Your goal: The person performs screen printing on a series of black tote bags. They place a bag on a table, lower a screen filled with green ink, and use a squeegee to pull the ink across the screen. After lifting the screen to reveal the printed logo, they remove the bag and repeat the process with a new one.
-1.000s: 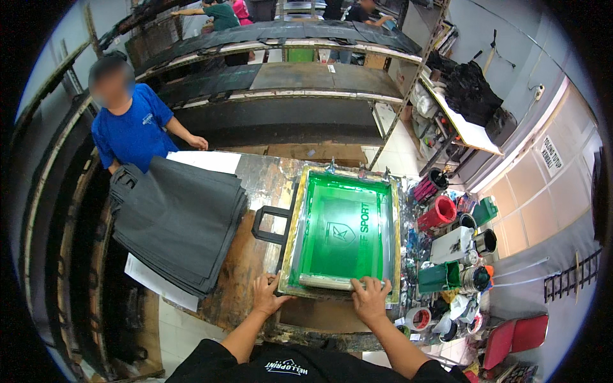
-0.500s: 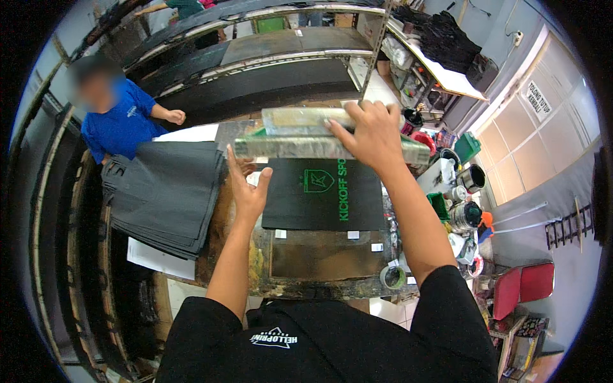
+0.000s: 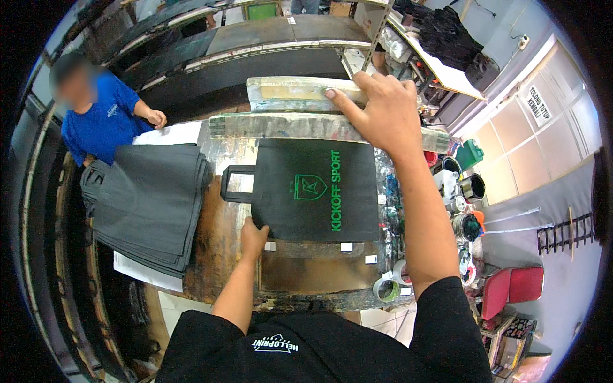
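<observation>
A black tote bag (image 3: 319, 172) with a fresh green print lies flat on the paint-stained printing table (image 3: 223, 255), its handle pointing left. My left hand (image 3: 253, 235) rests on the bag's near left corner. My right hand (image 3: 380, 105) reaches up and holds the raised printing screen frame (image 3: 287, 96) by its front edge, tilted up above the bag.
A stack of dark grey bags (image 3: 150, 201) lies left of the table on white paper. A person in a blue shirt (image 3: 99, 118) stands at the far left. Paint pots and cans (image 3: 463, 198) crowd the right side; a tape roll (image 3: 386, 289) sits near the front edge.
The screen frame, flat on the table a second ago, has been lifted by my right hand, uncovering the printed bag. My left hand dropped from the frame to the bag's near corner.
</observation>
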Tool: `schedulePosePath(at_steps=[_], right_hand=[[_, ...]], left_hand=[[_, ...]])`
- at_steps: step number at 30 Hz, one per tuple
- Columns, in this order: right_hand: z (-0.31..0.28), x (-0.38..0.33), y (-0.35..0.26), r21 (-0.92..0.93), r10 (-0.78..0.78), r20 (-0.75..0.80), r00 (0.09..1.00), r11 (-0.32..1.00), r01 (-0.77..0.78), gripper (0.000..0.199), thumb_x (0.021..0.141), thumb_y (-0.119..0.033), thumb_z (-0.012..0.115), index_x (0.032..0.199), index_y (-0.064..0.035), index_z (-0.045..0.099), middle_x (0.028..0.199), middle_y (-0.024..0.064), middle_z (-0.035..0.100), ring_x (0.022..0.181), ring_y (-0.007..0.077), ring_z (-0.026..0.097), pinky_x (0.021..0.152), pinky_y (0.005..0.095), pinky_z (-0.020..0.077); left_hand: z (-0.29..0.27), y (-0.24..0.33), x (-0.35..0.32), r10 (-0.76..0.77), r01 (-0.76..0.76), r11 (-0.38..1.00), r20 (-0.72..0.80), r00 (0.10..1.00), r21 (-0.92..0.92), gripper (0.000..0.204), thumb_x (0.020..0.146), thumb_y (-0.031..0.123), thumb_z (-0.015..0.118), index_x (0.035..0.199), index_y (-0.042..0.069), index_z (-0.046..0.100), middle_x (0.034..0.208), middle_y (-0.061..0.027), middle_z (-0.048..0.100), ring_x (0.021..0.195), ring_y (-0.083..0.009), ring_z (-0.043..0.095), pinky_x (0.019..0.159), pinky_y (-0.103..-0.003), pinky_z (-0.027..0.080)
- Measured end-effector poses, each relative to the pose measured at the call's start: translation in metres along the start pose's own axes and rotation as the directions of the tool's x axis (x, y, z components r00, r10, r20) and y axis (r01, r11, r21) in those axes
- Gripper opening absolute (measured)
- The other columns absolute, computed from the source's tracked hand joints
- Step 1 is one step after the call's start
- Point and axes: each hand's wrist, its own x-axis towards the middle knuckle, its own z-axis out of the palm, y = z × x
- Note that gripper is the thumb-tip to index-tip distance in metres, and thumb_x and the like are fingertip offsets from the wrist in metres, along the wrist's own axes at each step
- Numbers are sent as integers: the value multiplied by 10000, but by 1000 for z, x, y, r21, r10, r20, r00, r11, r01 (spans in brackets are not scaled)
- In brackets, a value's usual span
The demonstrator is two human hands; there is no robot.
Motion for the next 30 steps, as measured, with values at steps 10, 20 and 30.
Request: schedulePosePath(at_steps=[10,20,30], right_hand=[[-1,4,-2,22,10,7,1000,1000,-10,559,928,-617,603,854,-66,660,842,128,688,894,321,650,865,475,387],[-3,2,-5,2,28,-11,1000,1000,-28,508,935,-550,637,939,-44,682,863,149,659,927,336,624,879,471,401],[-6,-5,2,-37,27,4,1000,999,-27,399,938,-363,683,1146,-23,692,1006,173,680,955,341,611,919,429,411]], left_hand=[[-170,101,79,84,-96,850,-47,995,-517,254,951,243,667,850,10,689,716,-7,626,524,-110,540,475,-289,432],[-424,-9,150,-399,221,671,-93,912,-708,224,887,259,732,779,118,594,626,-19,567,430,-117,497,403,-260,422],[-321,-131,48,237,-114,969,-686,688,221,566,955,373,717,1339,-27,605,1325,-225,627,1281,-361,567,1110,-434,418]])
